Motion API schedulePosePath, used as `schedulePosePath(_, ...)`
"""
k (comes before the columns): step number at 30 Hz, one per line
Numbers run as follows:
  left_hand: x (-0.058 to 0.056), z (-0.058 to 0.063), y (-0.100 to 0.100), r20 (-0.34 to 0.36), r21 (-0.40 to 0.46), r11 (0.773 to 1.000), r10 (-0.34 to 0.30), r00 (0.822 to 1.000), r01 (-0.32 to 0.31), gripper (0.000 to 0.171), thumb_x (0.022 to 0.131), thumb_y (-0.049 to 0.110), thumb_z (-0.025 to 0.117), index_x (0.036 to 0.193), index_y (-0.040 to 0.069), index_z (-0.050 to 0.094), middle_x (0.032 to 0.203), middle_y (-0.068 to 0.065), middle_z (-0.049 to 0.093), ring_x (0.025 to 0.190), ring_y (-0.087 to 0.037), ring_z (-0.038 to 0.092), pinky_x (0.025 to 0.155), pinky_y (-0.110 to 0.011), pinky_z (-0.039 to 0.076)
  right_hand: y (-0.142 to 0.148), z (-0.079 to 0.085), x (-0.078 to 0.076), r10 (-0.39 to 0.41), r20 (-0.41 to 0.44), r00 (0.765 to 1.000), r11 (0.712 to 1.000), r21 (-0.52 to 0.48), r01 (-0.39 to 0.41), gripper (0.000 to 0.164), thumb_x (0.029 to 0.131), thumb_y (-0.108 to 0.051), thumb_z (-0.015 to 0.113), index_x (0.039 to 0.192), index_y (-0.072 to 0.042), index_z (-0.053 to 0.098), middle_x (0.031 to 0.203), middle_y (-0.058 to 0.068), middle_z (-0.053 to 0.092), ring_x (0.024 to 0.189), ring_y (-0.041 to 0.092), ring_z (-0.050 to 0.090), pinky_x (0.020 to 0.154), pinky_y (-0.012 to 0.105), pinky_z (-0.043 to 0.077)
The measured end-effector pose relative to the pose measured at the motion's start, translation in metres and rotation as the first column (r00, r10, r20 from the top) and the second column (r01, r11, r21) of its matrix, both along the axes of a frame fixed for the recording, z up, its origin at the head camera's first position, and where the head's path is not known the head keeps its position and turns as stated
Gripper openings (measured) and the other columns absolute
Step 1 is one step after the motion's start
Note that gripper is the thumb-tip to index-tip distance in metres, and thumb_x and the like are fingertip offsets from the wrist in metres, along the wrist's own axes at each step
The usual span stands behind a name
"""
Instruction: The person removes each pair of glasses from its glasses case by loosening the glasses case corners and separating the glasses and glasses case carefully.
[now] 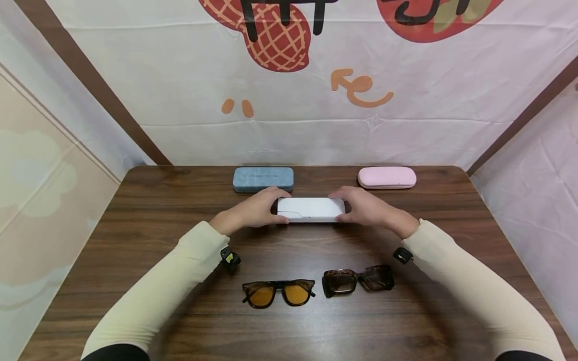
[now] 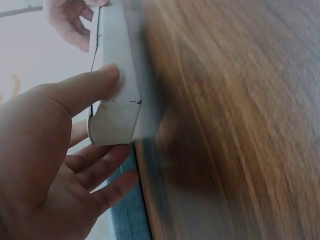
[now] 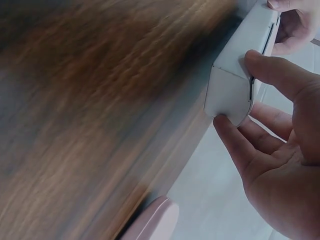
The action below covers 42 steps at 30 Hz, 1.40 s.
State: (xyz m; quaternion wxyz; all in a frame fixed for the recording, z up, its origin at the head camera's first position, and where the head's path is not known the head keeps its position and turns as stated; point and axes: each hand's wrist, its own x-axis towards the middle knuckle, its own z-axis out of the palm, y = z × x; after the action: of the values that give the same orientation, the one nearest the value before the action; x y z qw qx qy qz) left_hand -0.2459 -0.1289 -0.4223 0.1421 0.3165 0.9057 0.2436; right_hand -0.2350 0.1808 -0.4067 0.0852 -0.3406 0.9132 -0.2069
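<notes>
Between my two hands is a white glasses case [image 1: 311, 208], its lid closed, with a seam along the front. My left hand [image 1: 258, 206] grips its left end, thumb on the front face and fingers behind. At the opposite end my right hand [image 1: 368, 208] holds it the same way. The left wrist view shows the left thumb pressed on the white case [image 2: 116, 122] near its end. In the right wrist view, a fingertip of the right hand [image 3: 280, 135] touches the end face of the case.
Behind the hands, a blue glasses case [image 1: 263, 179] and a pink glasses case [image 1: 387, 177] lie along the table's back edge. Nearer me are orange-lensed sunglasses [image 1: 278, 293] and tortoiseshell sunglasses [image 1: 358, 280] on the wooden table [image 1: 180, 301]. A printed cloth [image 1: 311, 135] hangs behind.
</notes>
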Motion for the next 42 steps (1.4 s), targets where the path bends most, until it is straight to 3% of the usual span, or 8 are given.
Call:
schedulePosePath(22,0.001,0.013,-0.051,-0.005,0.021,0.999,0.045,0.999,-0.045,0.058,0.087,0.022,0.084,0.135,0.000,0.060,0.134,-0.017,0.060,0.125,-0.033,0.054,0.105,-0.051,0.042,-0.054,0.009,-0.012,0.030,0.006,1.000,0.998,0.049,-0.030,0.058,0.085,-0.019,0.085,0.135,0.000,0.063,0.127,0.016,0.065,0.112,0.027,0.061,0.096,0.042,0.049)
schedulePosePath(33,-0.002,0.013,-0.074,0.001,0.006,0.996,0.085,0.996,-0.085,0.057,0.086,0.018,0.085,0.134,-0.001,0.061,0.131,-0.018,0.060,0.116,-0.031,0.056,0.098,-0.051,0.045,-0.085,0.001,-0.017,0.037,-0.016,0.999,0.994,0.107,-0.035,0.057,0.087,-0.024,0.083,0.136,-0.003,0.062,0.127,0.014,0.064,0.110,0.024,0.061,0.093,0.040,0.050)
schedulePosePath(42,-0.003,0.013,-0.089,-0.025,-0.005,0.994,0.108,0.994,-0.108,0.058,0.084,0.013,0.086,0.132,-0.004,0.060,0.130,-0.021,0.059,0.114,-0.032,0.056,0.099,-0.052,0.045,-0.106,0.005,-0.015,0.034,-0.015,0.999,0.991,0.129,-0.032,0.055,0.090,-0.023,0.080,0.138,-0.002,0.060,0.134,0.015,0.061,0.117,0.025,0.059,0.095,0.041,0.050)
